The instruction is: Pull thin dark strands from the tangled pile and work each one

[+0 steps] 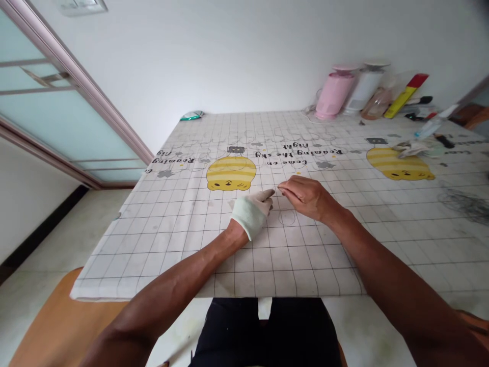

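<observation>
My left hand wears a pale glove with a light green cuff, and its fingers are pinched together. Facing it, my bare right hand is closed with thumb and forefinger pressed to a point. Only a small gap separates the fingertips, just above the tablecloth. A thin wire curves in a small loop below the fingertips; the ends at my fingers are too fine to follow. Farther back, a row of thin wire loops lies faintly on the cloth.
A checked tablecloth covers the table. On the right lie a tangle of dark wire and a crumpled glove. Along the wall stand a pink cylinder, a white cylinder and a yellow-red box. A green-edged object sits at the back left corner.
</observation>
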Action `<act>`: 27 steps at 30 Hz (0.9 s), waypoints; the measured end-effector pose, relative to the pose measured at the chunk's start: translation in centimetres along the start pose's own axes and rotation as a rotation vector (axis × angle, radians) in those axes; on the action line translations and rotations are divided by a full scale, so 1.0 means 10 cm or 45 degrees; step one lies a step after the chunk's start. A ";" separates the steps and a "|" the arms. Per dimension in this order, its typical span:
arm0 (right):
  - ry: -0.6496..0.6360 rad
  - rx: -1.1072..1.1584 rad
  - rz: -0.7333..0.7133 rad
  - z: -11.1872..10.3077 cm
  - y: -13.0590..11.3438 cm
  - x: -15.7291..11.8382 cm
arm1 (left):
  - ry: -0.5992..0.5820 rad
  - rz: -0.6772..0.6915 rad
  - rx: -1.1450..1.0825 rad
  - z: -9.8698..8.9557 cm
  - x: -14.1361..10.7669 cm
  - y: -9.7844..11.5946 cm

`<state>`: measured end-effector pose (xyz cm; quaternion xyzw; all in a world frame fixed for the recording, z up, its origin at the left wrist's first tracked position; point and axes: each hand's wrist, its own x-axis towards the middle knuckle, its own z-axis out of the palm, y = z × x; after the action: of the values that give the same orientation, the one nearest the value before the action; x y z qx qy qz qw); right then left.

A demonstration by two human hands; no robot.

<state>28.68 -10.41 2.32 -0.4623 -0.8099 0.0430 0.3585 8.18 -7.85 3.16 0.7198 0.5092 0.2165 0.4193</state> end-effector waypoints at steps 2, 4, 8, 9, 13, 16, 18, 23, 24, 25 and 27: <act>0.051 0.116 0.140 -0.04 -0.01 0.01 | 0.024 -0.027 -0.146 -0.03 -0.01 0.05; 0.087 0.307 0.321 -0.08 -0.01 0.01 | 0.066 -0.071 -0.266 -0.07 -0.01 0.11; -0.027 0.697 0.542 -0.13 0.00 0.01 | 0.148 -0.127 -0.355 -0.13 -0.02 0.18; -0.104 0.746 0.564 -0.12 0.00 0.00 | 0.154 -0.134 -0.363 -0.14 -0.02 0.19; -0.271 0.775 0.584 -0.05 -0.10 0.00 | 0.157 -0.141 -0.418 -0.15 0.02 0.14; -0.230 0.721 0.523 0.01 -0.16 -0.01 | 0.129 -0.097 -0.474 -0.15 0.09 0.05; -0.222 0.673 0.487 0.03 -0.16 -0.03 | 0.100 -0.077 -0.514 -0.17 0.13 -0.01; -0.241 0.354 0.291 0.05 -0.12 -0.08 | 0.048 -0.114 -0.571 -0.22 0.17 -0.04; -0.219 0.272 0.218 0.05 -0.12 -0.07 | 0.047 -0.123 -0.575 -0.22 0.17 -0.04; -0.190 0.202 0.149 0.05 -0.13 -0.07 | 0.045 -0.126 -0.580 -0.23 0.17 -0.03; -0.136 0.103 0.060 0.07 -0.18 -0.05 | 0.037 -0.105 -0.587 -0.23 0.16 -0.04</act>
<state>27.10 -11.64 2.21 -0.4635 -0.8144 0.1087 0.3319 6.90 -5.43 3.90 0.5802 0.4813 0.3200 0.5738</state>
